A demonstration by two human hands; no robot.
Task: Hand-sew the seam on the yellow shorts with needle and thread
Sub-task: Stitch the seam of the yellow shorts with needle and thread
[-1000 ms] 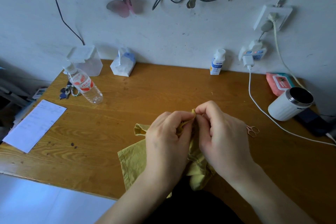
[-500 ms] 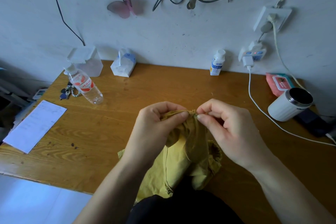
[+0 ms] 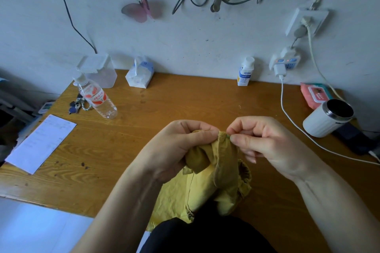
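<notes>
**Seam lifted clear and held taut for the next stitch**

While the left hand (image 3: 181, 148) bunches the shorts (image 3: 207, 183) in a closed fist, thumb pressed along the top fold, the right hand (image 3: 265, 141) pinches narrowly at the peak of that fold, thumb and forefinger tips together just beside the left thumb. Whether a needle sits in that pinch I cannot tell; it is too fine to show. A dark thread (image 3: 190, 189) runs down the face of the cloth below the left hand.

A second ago both hands were pressed knuckle to knuckle over the cloth, which lay mostly flat on the table (image 3: 185, 98). Since then they have drawn a little apart and the cloth has come up off the wood, so it now hangs from the two grips towards the person's lap, its gathered waistband at the lower right. Half a second ago the hands were nearly as now; the right has since shifted slightly outward and its fingers have curled tighter.

To my eye the seam edge is now stretched between the two grips and exposed, which suits either pulling a stitch through or placing the next one. How much of the seam is done I cannot judge.

The scissors seen earlier beside the right hand are now hidden.
</notes>
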